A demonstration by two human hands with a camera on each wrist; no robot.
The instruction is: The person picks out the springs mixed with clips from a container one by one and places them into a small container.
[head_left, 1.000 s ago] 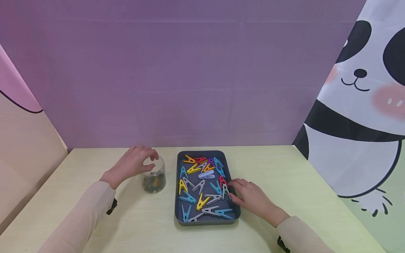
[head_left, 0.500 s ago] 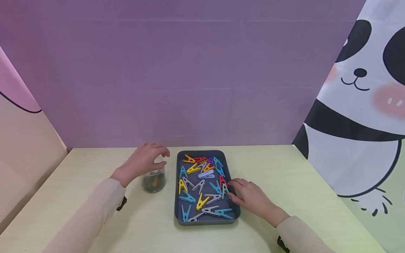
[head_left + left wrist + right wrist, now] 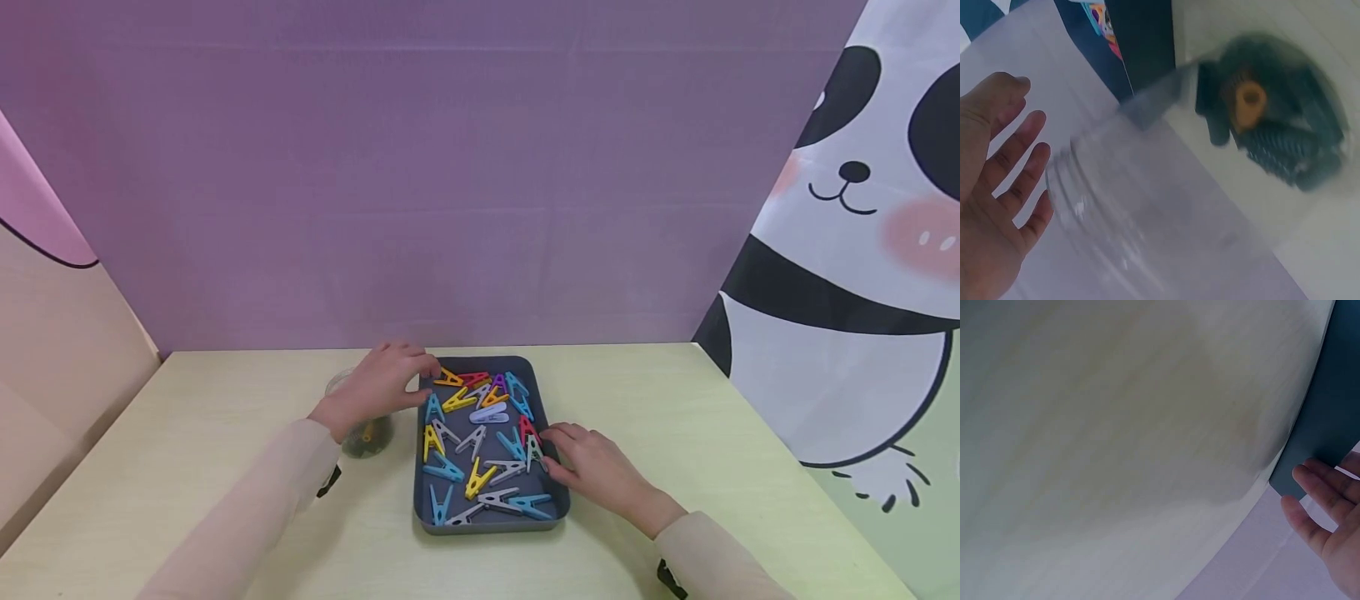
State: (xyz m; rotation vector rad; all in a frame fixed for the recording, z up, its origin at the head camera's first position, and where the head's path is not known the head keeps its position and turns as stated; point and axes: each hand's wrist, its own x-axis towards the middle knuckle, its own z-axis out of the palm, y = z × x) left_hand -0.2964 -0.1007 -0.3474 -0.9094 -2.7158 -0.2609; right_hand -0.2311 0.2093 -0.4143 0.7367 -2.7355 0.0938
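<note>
A dark grey tray [image 3: 491,528] holds many plastic clothespins in blue, grey, yellow, orange, red and purple. Over its far left corner hovers my left hand [image 3: 378,382], fingers loosely bent with nothing between them, near an orange clothespin [image 3: 448,377]. Below that wrist stands a clear jar [image 3: 369,439], partly hidden by the hand. The left wrist view shows dark clothespins and an orange one [image 3: 1250,103] through its wall. My right hand [image 3: 600,468] rests at the tray's right rim, its fingertips by a red clothespin [image 3: 528,429] and a pale grey one [image 3: 534,454].
Both things stand on a pale wooden table [image 3: 247,467]. Behind its far edge hangs a purple cloth [image 3: 450,183]. A panda print [image 3: 847,275] covers the right side.
My left hand has moved right, from above the jar to the tray's far left corner. The right hand, the tray and its clothespins have stayed in place.
</note>
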